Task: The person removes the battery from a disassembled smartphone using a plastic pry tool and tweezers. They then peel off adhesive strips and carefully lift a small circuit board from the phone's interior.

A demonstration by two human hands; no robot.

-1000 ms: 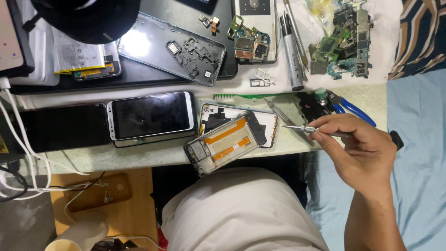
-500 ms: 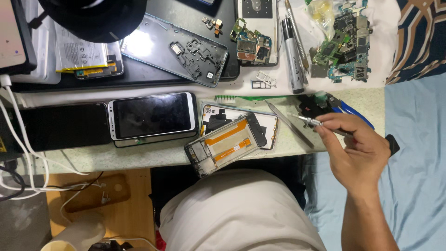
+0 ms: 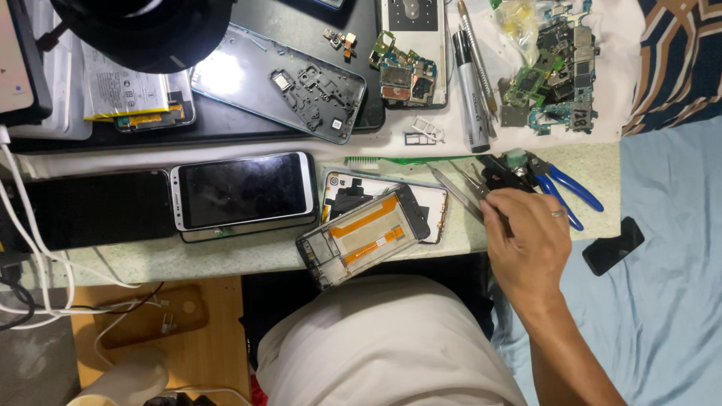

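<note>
My right hand [image 3: 526,244] reaches over the right end of the bench, fingertips curled down onto a heap of small tools beside blue-handled pliers [image 3: 565,189]. Whether the fingers pinch a tool is hidden by the hand. Slim metal tweezers [image 3: 455,194] lie diagonally just left of the fingertips. Further left rests an opened phone frame [image 3: 365,237] with orange flex cable, lying tilted on a white phone shell [image 3: 346,184]. My left hand is out of sight.
A phone with a dark screen [image 3: 244,192] and a black phone [image 3: 98,207] lie to the left. Behind are a grey back cover [image 3: 286,83], a battery [image 3: 131,98], a silver pen [image 3: 470,83], circuit boards [image 3: 553,68] and a green brush [image 3: 406,159]. White cables [image 3: 30,240] hang left.
My right hand moved up and right from beside the phone frame to the tool heap. The thin metal tool that stuck out of its fingers no longer shows.
</note>
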